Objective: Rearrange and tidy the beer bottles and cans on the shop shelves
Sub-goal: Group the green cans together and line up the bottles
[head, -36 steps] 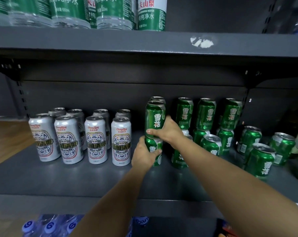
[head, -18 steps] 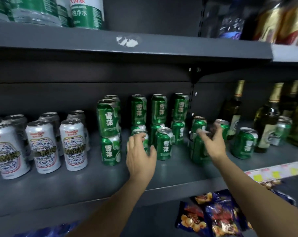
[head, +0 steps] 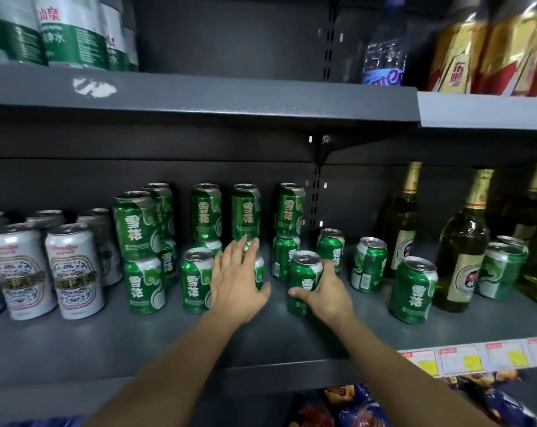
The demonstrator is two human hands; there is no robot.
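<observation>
Two stacks at left: your hands have left the green stack (head: 139,252) they were steadying a second ago; it stands two cans high, just right of the silver cans (head: 73,271), so that part of the tidying looks done.
Silver cans: upright in rows at the far left of the shelf (head: 76,340), as before.
Front can: a single green can (head: 196,280) stands just left of your left hand, apart from the stack.
Left hand: your left hand (head: 238,282) has moved in from half a second ago; the grip is wide, fingers straight and spread, lying over a low can that it mostly hides. Whether it touches that can you cannot tell.
Back row: three more green stacks stand along the rear wall, unchanged.
Right hand: your right hand (head: 325,292) was reaching toward the loose cans half a second ago; now its grip has closed round a loose can (head: 304,277), thumb in front, fingers curled behind. That can stands on the shelf, between your hands and the rear stacks.
Stray cans: three or so green cans (head: 413,291) are scattered to the right, one tucked among the bottles (head: 463,241).
Meaning: you have gone from stacking to gathering strays; several remain to be brought left.
</observation>
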